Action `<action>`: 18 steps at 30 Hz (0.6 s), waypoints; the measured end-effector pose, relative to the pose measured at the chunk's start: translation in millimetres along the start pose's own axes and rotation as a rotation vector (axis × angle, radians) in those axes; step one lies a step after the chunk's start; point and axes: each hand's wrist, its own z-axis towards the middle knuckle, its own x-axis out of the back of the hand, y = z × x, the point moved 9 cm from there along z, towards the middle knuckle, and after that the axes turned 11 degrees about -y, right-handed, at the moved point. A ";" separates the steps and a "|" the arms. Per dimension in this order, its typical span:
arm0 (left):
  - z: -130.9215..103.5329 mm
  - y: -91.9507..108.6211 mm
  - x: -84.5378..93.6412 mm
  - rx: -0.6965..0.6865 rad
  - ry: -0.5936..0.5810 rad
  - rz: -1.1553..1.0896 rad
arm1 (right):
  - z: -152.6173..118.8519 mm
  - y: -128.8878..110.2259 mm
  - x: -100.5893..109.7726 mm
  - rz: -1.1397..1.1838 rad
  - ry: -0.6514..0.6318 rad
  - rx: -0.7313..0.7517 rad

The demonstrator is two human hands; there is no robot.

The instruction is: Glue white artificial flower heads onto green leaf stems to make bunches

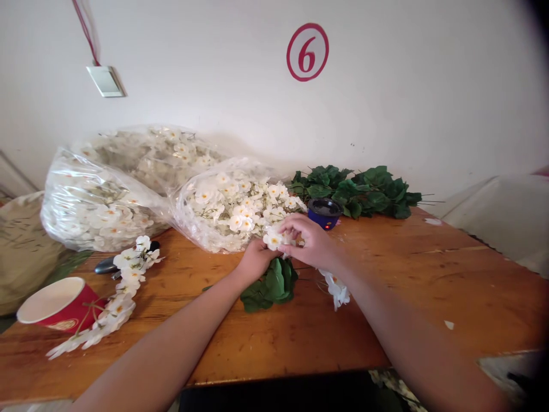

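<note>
Both hands meet over the middle of the wooden table (206, 343). With closed fingers, my left hand (256, 260) grips a white artificial flower (273, 239) with an orange centre. From the right, my right hand (313, 243) curls its thumb and fingers around the same bloom's edge. Below the wrists lies a bunch of green artificial leaves (272, 285). A white flower spray (337, 290) hangs under my right forearm. Just behind my hands, an open plastic bag (195, 223) spills white flowers (242, 200). Stems between the fingers are mostly hidden.
A small blue pot (325, 214) with dark contents and a red light stands behind my right hand. Green leaf stems (364, 191) are piled by the wall. At left are a red paper cup (60, 306), a flower garland (124, 292) and a full flower bag (98, 200).
</note>
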 end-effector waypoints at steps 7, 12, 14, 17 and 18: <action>0.0 2.5 -2.0 -0.077 -0.023 0.079 | -4.6 16.9 -8.5 -0.035 -0.205 -0.126; 1.1 -3.7 -2.8 -0.045 -0.034 0.183 | -0.5 6.1 -14.5 -0.075 -0.212 -0.063; 2.1 -3.7 -2.5 -0.035 -0.034 0.246 | 0.8 0.8 -17.9 -0.102 -0.228 -0.032; 2.6 3.1 -3.5 -0.082 -0.034 0.374 | 2.3 -7.1 -22.9 -0.133 -0.235 0.032; 2.4 5.1 -4.8 -0.100 -0.042 0.412 | 2.8 -9.2 -24.1 -0.139 -0.227 0.054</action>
